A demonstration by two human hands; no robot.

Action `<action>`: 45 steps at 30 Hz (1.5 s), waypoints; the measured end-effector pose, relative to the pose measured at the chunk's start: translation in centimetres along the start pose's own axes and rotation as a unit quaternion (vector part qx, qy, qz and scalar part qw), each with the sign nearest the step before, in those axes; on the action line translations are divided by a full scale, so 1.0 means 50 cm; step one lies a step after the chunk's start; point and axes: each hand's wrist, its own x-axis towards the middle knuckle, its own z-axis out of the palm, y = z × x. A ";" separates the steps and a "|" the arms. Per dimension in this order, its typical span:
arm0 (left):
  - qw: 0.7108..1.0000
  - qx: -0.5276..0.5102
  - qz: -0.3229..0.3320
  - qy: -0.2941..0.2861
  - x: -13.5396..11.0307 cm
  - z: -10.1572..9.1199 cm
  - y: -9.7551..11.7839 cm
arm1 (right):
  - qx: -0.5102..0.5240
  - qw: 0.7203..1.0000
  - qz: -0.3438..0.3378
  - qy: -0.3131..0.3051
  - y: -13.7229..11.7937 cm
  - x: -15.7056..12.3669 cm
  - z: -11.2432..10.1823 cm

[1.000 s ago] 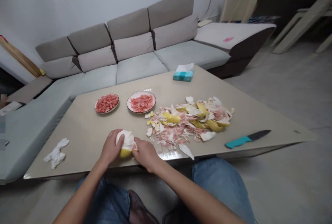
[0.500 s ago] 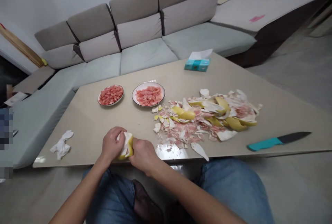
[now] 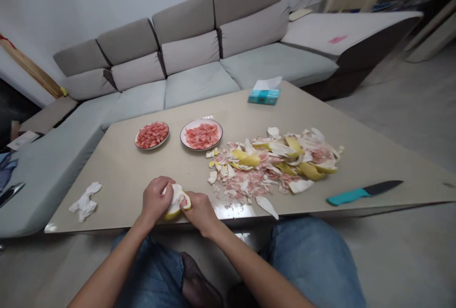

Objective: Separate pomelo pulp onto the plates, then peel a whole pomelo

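Observation:
Between my hands, at the table's near edge, is a pomelo [image 3: 174, 203] with white pith exposed on top and yellow peel still on its lower side. My left hand [image 3: 156, 198] is wrapped round its left side. On the right, my right hand [image 3: 200, 212] grips a flap of the peel, its thumb against the white inner side. The pomelo's underside is partly hidden by my hands. A heap of yellow pomelo peel [image 3: 309, 171], white pith and pink membrane scraps lies on the table to the right of my hands.
Two plates of pink pomelo flesh, a left plate [image 3: 166, 140] and a right plate [image 3: 220, 138], stand beyond my hands. A teal-handled knife [image 3: 347, 197] lies at the right near edge. Crumpled tissue [image 3: 85, 202] is at left, a tissue pack [image 3: 264, 96] at the back.
My right hand has pulled the peel flap outward from the pomelo, showing more of its white inner side. My left hand keeps its hold. The whole view has shifted slightly.

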 end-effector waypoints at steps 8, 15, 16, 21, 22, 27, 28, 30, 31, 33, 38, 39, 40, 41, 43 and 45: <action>1.000 -0.003 0.020 0.021 -0.012 -0.007 -0.005 | 0.045 0.999 -0.022 0.011 -0.014 -0.018 -0.021; 0.999 -0.015 0.026 0.035 -0.023 -0.004 0.002 | 0.091 0.996 -0.006 0.019 -0.024 -0.002 -0.001; 0.999 -0.017 0.026 0.036 -0.023 -0.004 0.002 | 0.104 0.994 0.000 0.026 -0.022 0.002 0.001; 0.998 -0.022 0.029 0.047 -0.021 -0.003 -0.005 | 0.154 0.985 0.037 0.067 -0.010 0.025 0.004; 0.998 -0.024 0.032 0.050 -0.022 -0.003 -0.007 | 0.158 0.984 0.040 0.072 -0.007 0.028 0.003; 0.997 -0.030 0.055 0.055 -0.032 -0.012 -0.025 | 0.186 0.979 0.021 0.084 -0.008 0.011 -0.004; 0.996 -0.031 0.061 0.053 -0.036 -0.016 -0.028 | 0.188 0.978 0.011 0.087 -0.012 0.002 -0.004; 0.996 -0.026 0.070 0.050 -0.046 -0.026 -0.030 | 0.175 0.980 -0.015 0.097 -0.023 -0.020 0.003; 0.996 -0.017 0.069 0.053 -0.052 -0.030 -0.028 | 0.158 0.981 -0.027 0.105 -0.029 -0.031 0.010; 0.997 0.013 0.046 0.064 -0.067 -0.035 -0.022 | 0.111 0.985 -0.051 0.122 -0.037 -0.052 0.031; 0.996 0.044 -0.045 0.061 -0.098 -0.017 -0.002 | 0.056 0.980 -0.095 0.163 -0.039 -0.075 0.076; 0.996 0.041 -0.046 0.067 -0.099 -0.012 0.000 | 0.069 0.981 -0.083 0.164 -0.038 -0.073 0.075; 0.995 0.042 -0.044 0.074 -0.099 -0.007 0.002 | 0.085 0.982 -0.066 0.158 -0.039 -0.069 0.069; 0.995 0.043 -0.038 0.078 -0.096 -0.004 0.003 | 0.102 0.983 -0.047 0.146 -0.041 -0.064 0.061; 0.996 0.043 -0.022 0.075 -0.089 -0.001 0.004 | 0.127 0.986 -0.018 0.109 -0.047 -0.052 0.042; 0.997 0.039 -0.009 0.069 -0.083 -0.002 0.003 | 0.140 0.988 -0.001 0.073 -0.055 -0.041 0.028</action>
